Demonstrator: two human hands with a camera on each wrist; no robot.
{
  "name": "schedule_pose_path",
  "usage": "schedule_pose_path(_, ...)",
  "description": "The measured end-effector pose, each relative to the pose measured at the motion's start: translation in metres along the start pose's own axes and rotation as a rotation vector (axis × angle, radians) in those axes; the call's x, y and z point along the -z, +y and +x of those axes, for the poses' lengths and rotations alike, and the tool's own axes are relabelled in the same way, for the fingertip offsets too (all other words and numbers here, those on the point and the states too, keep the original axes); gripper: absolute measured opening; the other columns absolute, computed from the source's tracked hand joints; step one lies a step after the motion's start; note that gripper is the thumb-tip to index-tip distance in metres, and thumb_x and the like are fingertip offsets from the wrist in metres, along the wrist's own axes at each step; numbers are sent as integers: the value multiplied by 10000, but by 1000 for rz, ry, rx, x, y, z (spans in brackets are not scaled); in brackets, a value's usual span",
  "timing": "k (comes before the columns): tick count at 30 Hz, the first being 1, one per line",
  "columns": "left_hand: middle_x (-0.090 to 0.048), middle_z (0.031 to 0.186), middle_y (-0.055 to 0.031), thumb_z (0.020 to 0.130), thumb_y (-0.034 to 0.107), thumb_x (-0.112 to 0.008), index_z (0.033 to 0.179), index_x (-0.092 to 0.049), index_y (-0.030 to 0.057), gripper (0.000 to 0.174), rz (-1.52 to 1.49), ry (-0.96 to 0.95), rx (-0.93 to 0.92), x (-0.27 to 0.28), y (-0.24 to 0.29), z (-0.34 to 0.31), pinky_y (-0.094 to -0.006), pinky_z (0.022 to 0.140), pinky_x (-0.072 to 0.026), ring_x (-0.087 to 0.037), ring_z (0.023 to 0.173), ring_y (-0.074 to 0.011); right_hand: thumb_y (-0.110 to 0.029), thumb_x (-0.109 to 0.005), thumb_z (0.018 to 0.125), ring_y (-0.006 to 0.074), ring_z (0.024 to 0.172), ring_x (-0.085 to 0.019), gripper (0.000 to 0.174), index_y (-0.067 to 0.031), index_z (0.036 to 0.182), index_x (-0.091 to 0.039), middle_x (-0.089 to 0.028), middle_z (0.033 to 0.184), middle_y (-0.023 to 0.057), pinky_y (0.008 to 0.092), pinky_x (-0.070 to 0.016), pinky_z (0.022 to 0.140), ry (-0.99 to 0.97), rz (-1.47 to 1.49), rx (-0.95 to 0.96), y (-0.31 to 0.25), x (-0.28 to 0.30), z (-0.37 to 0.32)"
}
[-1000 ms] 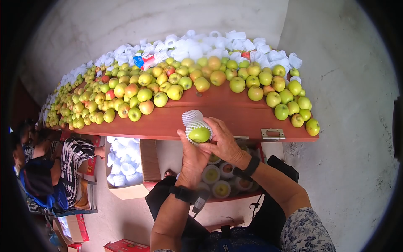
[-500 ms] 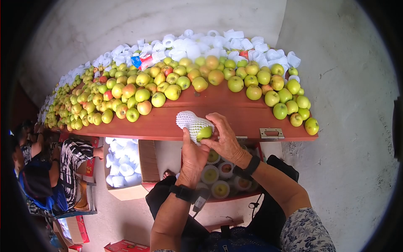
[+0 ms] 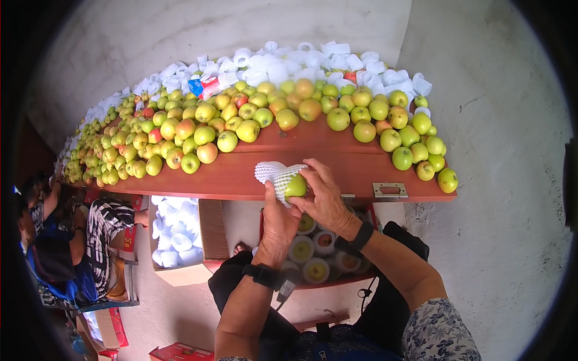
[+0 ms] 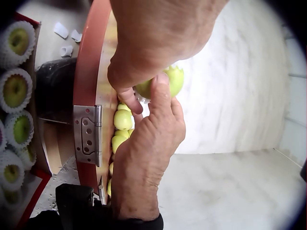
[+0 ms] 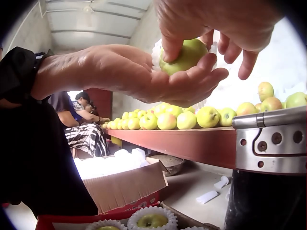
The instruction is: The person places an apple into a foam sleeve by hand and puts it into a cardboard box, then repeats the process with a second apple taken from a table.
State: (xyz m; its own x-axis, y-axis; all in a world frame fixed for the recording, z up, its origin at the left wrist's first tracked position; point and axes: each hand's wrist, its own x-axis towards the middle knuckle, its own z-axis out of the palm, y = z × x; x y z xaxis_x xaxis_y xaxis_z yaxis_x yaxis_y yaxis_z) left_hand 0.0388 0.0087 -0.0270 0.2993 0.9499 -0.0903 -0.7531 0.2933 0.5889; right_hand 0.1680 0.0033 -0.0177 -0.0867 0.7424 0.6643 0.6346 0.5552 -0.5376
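Above the near edge of the table, my left hand (image 3: pixel 280 224) holds a green apple (image 3: pixel 295 186) that sits partly inside a white foam net (image 3: pixel 277 178). The net's loose end sticks out to the left, and the apple's right side shows bare. In the right wrist view the left palm is turned up under the apple (image 5: pixel 187 56). My right hand (image 3: pixel 327 203) grips at the apple's right side, with index finger and thumb at the net's edge. Its thumb lies on the apple skin in the right wrist view; some fingertips are hidden behind the fruit.
Many loose apples (image 3: pixel 205 112) cover the red table (image 3: pixel 289 147), foam nets (image 3: pixel 271 66) piled behind. Below stand a carton of nets (image 3: pixel 208 234) and a box of netted apples (image 3: pixel 316 271). A metal hinge (image 3: pixel 390 191) sits at the edge. Another person (image 3: pixel 99 240) sits at left.
The apple and net have shifted slightly right and turned, so the net's loose end now points more to the left. Both hands keep hold, the right one working along the net's edge.
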Motion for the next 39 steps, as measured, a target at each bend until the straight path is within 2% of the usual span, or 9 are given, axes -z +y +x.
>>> schedule_pose_path(8,-542,1279,-102,970,621,-252,1333,-430,66,686,-58,45,43,8,-2,3,-392,973,-467,-547,1163,-245,-174,-782,713,338,1154,-485,553,21,1160,-521,-449,1305,177,394,-464,915,-63,258,9,13,0,-1)
schedule_pose_path(14,-546,1277,-91,938,683,-224,1325,-444,88,743,-22,48,62,10,-5,4,-403,949,-480,-554,1153,-242,-139,-699,820,185,1015,-549,498,35,1239,-495,-416,1264,110,269,-530,693,-235,633,-228,6,7,1)
schedule_pose_path(16,-545,1278,-92,929,699,-217,1330,-442,95,759,-17,29,60,8,-5,3,-414,949,-481,-553,1155,-245,-138,-660,864,141,961,-555,454,37,1247,-492,-412,1227,80,242,-535,635,-241,972,-368,4,6,1)
schedule_pose_path(25,-546,1273,-88,889,756,-214,1332,-440,99,824,46,28,21,6,-8,1,-427,919,-504,-551,1160,-249,-135,-638,894,116,928,-561,455,7,1287,-458,-477,1138,61,239,-524,635,-282,1059,-498,-1,11,1)
schedule_pose_path(28,-564,1235,-84,885,763,-215,1314,-456,96,829,60,73,-21,5,-11,1,-407,874,-519,-568,1116,-226,-111,-638,896,95,846,-554,451,-7,1283,-431,-496,1116,73,223,-484,588,-266,1129,-481,-2,8,-3)
schedule_pose_path(31,-599,1130,-73,870,786,-161,1271,-500,90,872,131,137,-67,2,-10,1,-344,748,-537,-604,989,-210,-67,-655,874,86,796,-533,513,-32,1299,-370,-523,1079,88,218,-448,557,-228,1177,-425,-2,7,-3)
schedule_pose_path(33,-628,1041,-68,874,780,-153,1220,-526,84,862,214,109,-94,0,-7,-2,-300,581,-526,-627,825,-193,-48,-665,858,89,776,-530,552,-44,1306,-343,-536,1067,93,220,-448,553,-189,1166,-436,-7,7,-1)
schedule_pose_path(37,-640,967,-76,886,765,-148,1176,-537,71,847,271,178,-119,-4,-5,-3,-286,487,-498,-616,711,-189,-8,-689,818,111,745,-554,699,-66,1362,-254,-564,1048,104,226,-460,543,-116,1160,-485,-10,6,0)
schedule_pose_path(39,-645,916,-83,899,747,-152,1158,-536,54,833,287,171,-172,-5,-6,-2,-286,455,-490,-607,662,-189,1,-684,816,119,742,-567,677,-56,1359,-284,-568,1055,107,232,-468,540,-127,1164,-497,-13,12,3)
